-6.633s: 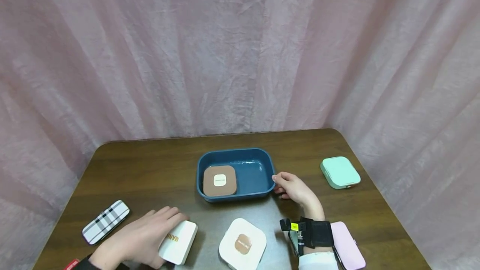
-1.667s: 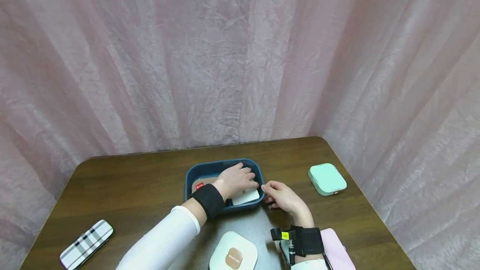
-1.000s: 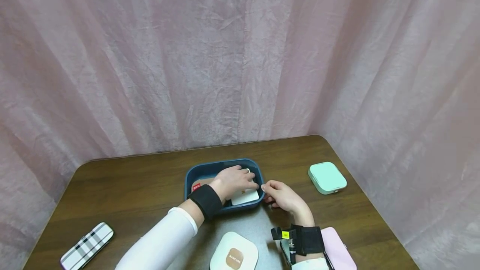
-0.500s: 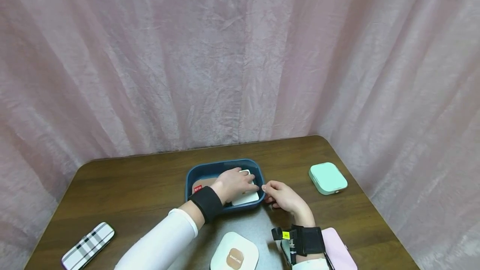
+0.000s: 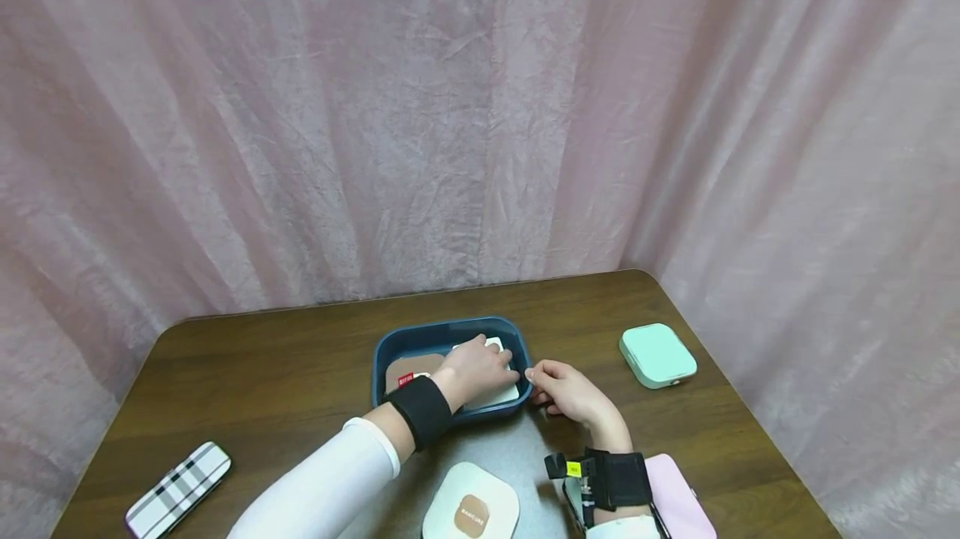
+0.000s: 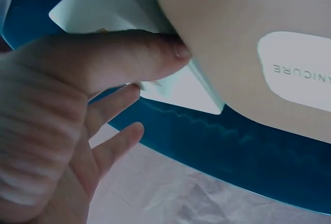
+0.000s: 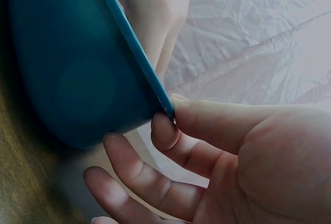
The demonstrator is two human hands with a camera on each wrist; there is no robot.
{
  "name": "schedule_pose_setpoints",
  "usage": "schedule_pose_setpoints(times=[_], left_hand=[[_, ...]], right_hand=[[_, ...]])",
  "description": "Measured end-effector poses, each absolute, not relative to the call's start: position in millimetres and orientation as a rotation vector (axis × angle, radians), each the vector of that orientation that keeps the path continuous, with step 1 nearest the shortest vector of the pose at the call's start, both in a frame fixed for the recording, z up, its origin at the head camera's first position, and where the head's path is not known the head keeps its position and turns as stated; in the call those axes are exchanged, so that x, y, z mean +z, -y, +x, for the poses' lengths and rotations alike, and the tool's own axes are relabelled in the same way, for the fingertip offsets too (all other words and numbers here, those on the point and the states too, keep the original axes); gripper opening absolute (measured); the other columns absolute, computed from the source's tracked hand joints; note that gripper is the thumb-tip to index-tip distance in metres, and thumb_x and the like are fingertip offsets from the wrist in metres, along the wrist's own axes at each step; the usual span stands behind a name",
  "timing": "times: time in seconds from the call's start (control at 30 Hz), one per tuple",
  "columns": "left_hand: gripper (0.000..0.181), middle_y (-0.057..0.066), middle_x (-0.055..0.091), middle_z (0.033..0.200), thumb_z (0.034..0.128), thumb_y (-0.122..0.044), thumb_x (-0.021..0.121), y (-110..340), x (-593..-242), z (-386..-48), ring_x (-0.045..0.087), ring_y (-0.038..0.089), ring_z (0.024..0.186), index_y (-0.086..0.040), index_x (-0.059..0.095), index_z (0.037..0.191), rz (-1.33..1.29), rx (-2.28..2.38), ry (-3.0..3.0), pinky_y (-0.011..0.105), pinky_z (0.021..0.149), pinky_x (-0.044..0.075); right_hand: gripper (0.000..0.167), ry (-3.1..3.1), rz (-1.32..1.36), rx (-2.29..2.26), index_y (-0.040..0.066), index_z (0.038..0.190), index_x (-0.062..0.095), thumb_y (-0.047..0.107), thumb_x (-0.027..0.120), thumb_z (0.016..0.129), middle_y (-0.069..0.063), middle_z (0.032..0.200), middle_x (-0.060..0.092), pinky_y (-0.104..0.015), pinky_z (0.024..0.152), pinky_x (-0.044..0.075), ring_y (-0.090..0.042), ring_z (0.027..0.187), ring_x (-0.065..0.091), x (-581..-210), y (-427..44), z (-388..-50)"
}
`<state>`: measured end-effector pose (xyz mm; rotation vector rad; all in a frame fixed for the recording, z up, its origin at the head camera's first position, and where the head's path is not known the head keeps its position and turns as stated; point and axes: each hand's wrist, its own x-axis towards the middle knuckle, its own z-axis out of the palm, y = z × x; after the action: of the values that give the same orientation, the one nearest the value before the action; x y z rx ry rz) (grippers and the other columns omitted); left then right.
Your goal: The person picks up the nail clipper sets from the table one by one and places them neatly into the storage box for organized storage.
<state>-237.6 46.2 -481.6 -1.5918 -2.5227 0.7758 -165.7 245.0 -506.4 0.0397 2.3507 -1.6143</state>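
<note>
In the head view the left hand (image 5: 477, 370) reaches into a blue tray (image 5: 420, 332) and holds a white case (image 5: 504, 395) in its right part. The left wrist view shows the thumb of the left hand (image 6: 67, 94) across the white case (image 6: 183, 92), beside a brown case (image 6: 222, 43) with a white label. That brown case (image 5: 401, 368) lies in the tray's left part, partly hidden by the wrist. At the tray's right rim, the right hand (image 5: 573, 397) pinches the edge. Seen from the right wrist, thumb and forefinger of the right hand (image 7: 217, 157) grip the rim (image 7: 137, 48).
A white square case (image 5: 457, 489) lies in front of the tray. Plaid case (image 5: 178, 489) at front left, mint case (image 5: 657, 354) at right, pink case (image 5: 671, 497) beside the right wrist. A pink curtain (image 5: 480, 106) hangs behind the wooden table (image 5: 285, 356).
The left hand has brought the white case from the table's front left into the tray. Over the last second it shifted slightly right. The right hand has kept its grip on the rim.
</note>
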Motion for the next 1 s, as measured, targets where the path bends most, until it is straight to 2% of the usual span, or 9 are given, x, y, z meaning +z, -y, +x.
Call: schedule_pose_setpoints(times=[0.17,0.47,0.67,0.83,0.97,1.0], left_hand=[[0.034,-0.013,0.072,0.127,0.1055,-0.024,0.07,-51.3,-482.4,-237.0,0.067,0.01,0.115,-0.044,0.071,0.132,-1.58,0.854,2.45,0.032,0.102,0.051],[0.035,-0.014,0.071,0.126,0.1065,-0.026,0.066,-48.6,-480.1,-239.7,0.068,0.007,0.105,-0.046,0.07,0.135,-1.608,0.855,2.402,0.027,0.088,0.051],[0.045,-0.012,0.067,0.139,0.1046,-0.023,0.072,-42.9,-474.9,-238.6,0.066,0.009,0.117,-0.039,0.065,0.147,-1.633,0.737,2.499,0.027,0.095,0.054],[0.053,-0.008,0.061,0.152,0.105,-0.021,0.071,-38.8,-473.3,-240.1,0.061,0.013,0.133,-0.028,0.058,0.156,-1.658,0.604,2.603,0.033,0.105,0.053],[0.056,-0.005,0.057,0.156,0.1053,-0.019,0.07,-34.5,-473.4,-242.2,0.057,0.014,0.139,-0.025,0.055,0.159,-1.683,0.519,2.65,0.036,0.11,0.05],[0.06,-0.005,0.056,0.157,0.103,-0.018,0.074,-33.0,-473.6,-242.7,0.057,0.015,0.14,-0.024,0.054,0.159,-1.69,0.504,2.653,0.037,0.111,0.049]], right_hand=[[0.033,-2.341,0.042,-1.617,0.0,0.104,0.065,0.029,0.054,0.113,-0.016,0.099,0.069,-0.038,0.075,0.053,-0.03,0.094,0.065,-506.7,-244.7,-166.5],[0.032,-2.345,0.026,-1.618,0.0,0.103,0.065,0.029,0.054,0.113,-0.015,0.098,0.068,-0.038,0.075,0.054,-0.03,0.093,0.065,-507.1,-246.5,-166.1],[0.033,-2.333,0.028,-1.624,-0.001,0.105,0.065,0.029,0.054,0.113,-0.015,0.099,0.068,-0.039,0.077,0.055,-0.032,0.095,0.066,-506.0,-245.2,-166.8],[0.033,-2.327,0.042,-1.623,-0.002,0.105,0.064,0.028,0.053,0.113,-0.015,0.098,0.068,-0.04,0.077,0.055,-0.032,0.095,0.066,-505.1,-245.8,-167.2],[0.033,-2.326,0.047,-1.618,-0.001,0.104,0.065,0.029,0.053,0.113,-0.015,0.099,0.067,-0.04,0.077,0.055,-0.031,0.095,0.065,-505.2,-246.1,-166.4],[0.033,-2.326,0.047,-1.617,0.0,0.104,0.065,0.029,0.054,0.113,-0.015,0.099,0.067,-0.041,0.077,0.055,-0.031,0.095,0.065,-505.4,-246.0,-166.0]])
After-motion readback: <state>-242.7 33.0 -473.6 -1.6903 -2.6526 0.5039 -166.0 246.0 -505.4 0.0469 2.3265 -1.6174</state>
